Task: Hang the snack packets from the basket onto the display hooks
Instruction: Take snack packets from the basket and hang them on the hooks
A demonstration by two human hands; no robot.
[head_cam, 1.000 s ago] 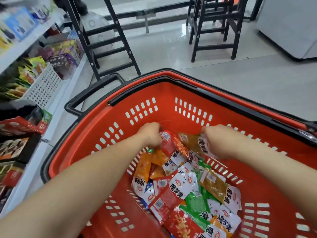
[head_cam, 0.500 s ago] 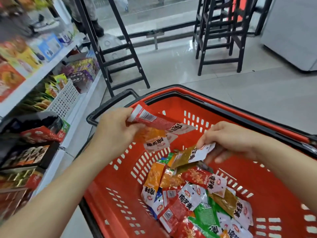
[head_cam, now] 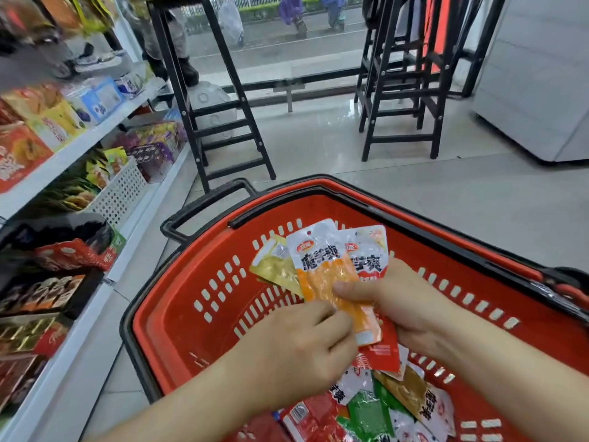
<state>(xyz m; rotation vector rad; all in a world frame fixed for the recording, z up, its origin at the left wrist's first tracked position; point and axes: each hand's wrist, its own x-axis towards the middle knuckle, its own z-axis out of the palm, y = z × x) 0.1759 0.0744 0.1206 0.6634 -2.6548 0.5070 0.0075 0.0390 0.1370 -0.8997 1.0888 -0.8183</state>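
Both bare forearms are extended forward from the bottom of the view and are set close together at the hands. The right hand point(head_cam: 404, 311) is turned thumb-side up; a fan of packets point(head_cam: 322, 269) is gripped in it, the thumb laid flat across their front, the fingers mostly hidden behind them. The left hand point(head_cam: 296, 349) is held just beside and slightly below it, back upward and knuckles raised, its fingers curled against the lower edge of the same packets; its thumb is hidden from view
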